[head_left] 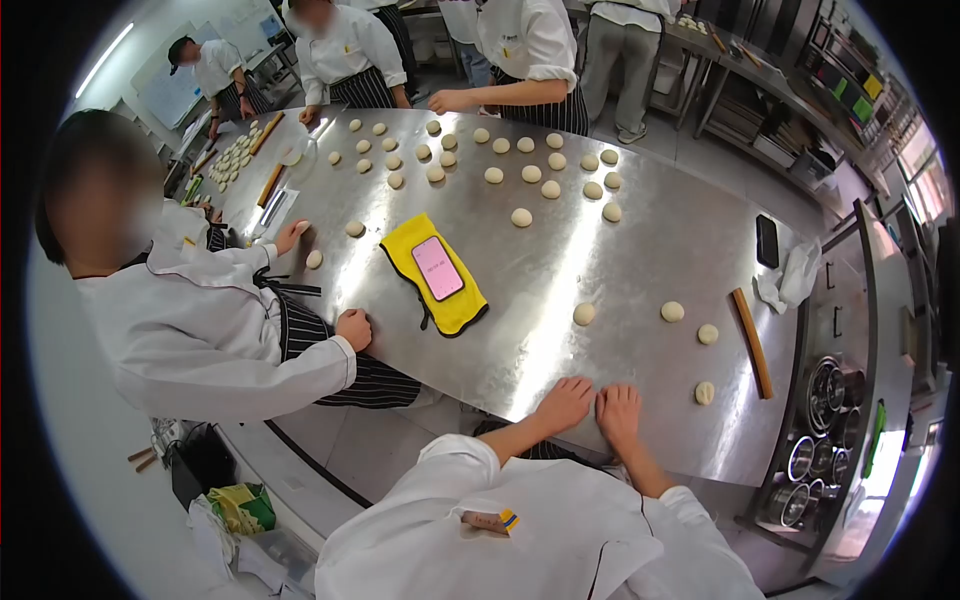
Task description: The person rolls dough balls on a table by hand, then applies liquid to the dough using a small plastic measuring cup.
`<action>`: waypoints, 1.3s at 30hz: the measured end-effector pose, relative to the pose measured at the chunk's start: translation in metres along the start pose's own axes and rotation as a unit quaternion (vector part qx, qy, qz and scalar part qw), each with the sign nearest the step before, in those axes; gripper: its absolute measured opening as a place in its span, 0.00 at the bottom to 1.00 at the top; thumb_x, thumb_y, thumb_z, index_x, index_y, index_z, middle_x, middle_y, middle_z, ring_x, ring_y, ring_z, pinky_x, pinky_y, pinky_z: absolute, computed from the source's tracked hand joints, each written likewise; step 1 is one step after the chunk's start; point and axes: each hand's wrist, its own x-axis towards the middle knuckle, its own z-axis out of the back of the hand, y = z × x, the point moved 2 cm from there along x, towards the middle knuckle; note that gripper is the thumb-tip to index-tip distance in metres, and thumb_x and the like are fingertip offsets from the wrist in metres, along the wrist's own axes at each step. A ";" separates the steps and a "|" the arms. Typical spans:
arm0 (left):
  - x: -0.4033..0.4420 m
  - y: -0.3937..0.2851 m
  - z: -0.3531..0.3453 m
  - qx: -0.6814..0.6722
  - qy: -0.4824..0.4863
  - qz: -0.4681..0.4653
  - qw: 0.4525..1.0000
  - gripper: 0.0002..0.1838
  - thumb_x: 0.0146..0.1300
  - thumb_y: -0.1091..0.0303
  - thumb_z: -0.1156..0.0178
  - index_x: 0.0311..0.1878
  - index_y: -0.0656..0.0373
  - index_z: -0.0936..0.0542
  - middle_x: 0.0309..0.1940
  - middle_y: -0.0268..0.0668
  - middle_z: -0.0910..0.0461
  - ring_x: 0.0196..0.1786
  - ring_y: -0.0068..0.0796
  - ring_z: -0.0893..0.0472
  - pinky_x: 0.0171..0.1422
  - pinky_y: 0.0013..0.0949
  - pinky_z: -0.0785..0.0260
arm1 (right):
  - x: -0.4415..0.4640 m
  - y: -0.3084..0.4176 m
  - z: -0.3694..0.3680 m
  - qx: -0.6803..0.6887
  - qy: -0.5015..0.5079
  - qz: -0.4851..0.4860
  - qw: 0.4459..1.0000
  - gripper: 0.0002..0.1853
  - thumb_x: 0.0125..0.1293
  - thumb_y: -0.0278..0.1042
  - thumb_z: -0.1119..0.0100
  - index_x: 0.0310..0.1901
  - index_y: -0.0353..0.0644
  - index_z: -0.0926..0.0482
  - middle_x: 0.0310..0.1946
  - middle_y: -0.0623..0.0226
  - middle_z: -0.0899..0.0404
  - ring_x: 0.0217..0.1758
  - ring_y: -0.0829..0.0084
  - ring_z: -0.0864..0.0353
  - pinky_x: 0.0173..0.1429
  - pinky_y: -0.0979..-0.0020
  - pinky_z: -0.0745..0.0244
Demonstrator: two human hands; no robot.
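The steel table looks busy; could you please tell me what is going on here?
The person's left hand and right hand rest at the near edge of the steel table, with no dough visibly held. Four dough balls lie nearby. A co-worker's hand is at another ball.

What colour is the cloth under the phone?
Bright yellow with dark edging, best seen in the head view.

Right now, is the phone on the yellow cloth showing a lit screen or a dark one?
Lit: the phone lies face up on the yellow cloth, its screen bright pink with dark characters across it.
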 end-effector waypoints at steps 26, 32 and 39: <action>-0.005 -0.010 0.004 -0.022 -0.086 0.020 0.996 0.09 0.54 0.67 0.37 0.37 0.55 0.23 0.40 0.37 0.26 0.45 0.37 0.23 0.49 0.40 0.30 | -0.030 -0.012 0.017 -0.018 -0.073 -0.040 0.996 0.09 0.64 0.37 0.35 0.38 0.44 0.23 0.40 0.59 0.24 0.49 0.53 0.27 0.57 0.52 0.32; 0.012 0.014 0.023 -0.010 0.011 0.017 1.000 0.08 0.52 0.69 0.37 0.36 0.56 0.23 0.40 0.38 0.25 0.46 0.36 0.23 0.50 0.39 0.30 | -0.007 -0.034 0.041 0.029 -0.029 -0.134 0.990 0.09 0.64 0.37 0.34 0.38 0.43 0.23 0.41 0.59 0.23 0.50 0.53 0.26 0.57 0.51 0.33; 0.034 0.005 0.012 -0.026 -0.039 -0.035 0.998 0.08 0.53 0.64 0.35 0.34 0.53 0.23 0.39 0.38 0.25 0.43 0.39 0.23 0.46 0.40 0.30 | 0.026 -0.023 0.029 0.025 -0.016 -0.087 0.996 0.09 0.65 0.35 0.35 0.40 0.41 0.23 0.43 0.58 0.24 0.51 0.50 0.27 0.57 0.49 0.33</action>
